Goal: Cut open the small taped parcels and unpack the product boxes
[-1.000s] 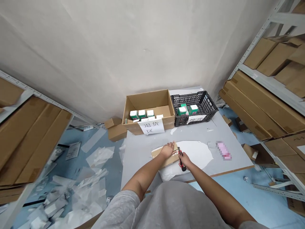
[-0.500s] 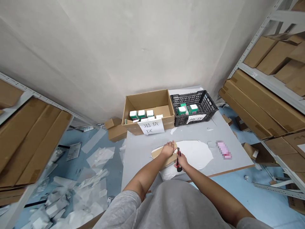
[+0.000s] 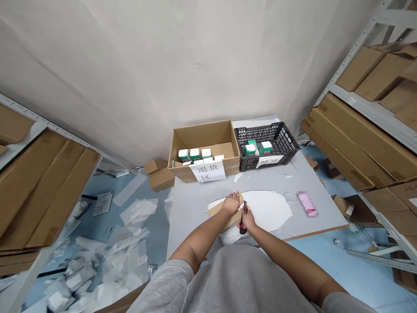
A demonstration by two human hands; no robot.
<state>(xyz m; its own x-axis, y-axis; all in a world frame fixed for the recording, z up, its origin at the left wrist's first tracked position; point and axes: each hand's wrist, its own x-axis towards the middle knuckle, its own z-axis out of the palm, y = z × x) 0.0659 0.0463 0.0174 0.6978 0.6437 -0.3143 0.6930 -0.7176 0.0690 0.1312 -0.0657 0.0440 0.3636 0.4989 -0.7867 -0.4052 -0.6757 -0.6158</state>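
In the head camera's view, a worker in a grey shirt bends over a small brown carton (image 3: 216, 210) lying on a white patch (image 3: 271, 211) of the tabletop (image 3: 189, 202). The left hand (image 3: 232, 204) lies across the carton, as it did a second ago, its fingers stretched toward the far edge; whether they pinch the cardboard or merely press it cannot be told. The right hand (image 3: 249, 218) is closed around a red-and-black cutter (image 3: 243, 217) at the carton's right end. Over the past second, the cutter's near end has swung toward the worker's left, while the carton has stayed in place. The shift suggests that the tool is being worked along that end, with the carton kept steady; no opened flap can be made out.

The blade is too small to see, and the left hand and forearm cover part of the carton, including much of its printing. Behind, an open cardboard box (image 3: 232, 168) and a black crate (image 3: 250, 164) hold green-and-white packs (image 3: 266, 148), several in the box partly hidden by its front wall and paper sign (image 3: 211, 171). Pixelation masks a pink item (image 3: 306, 203) at right.
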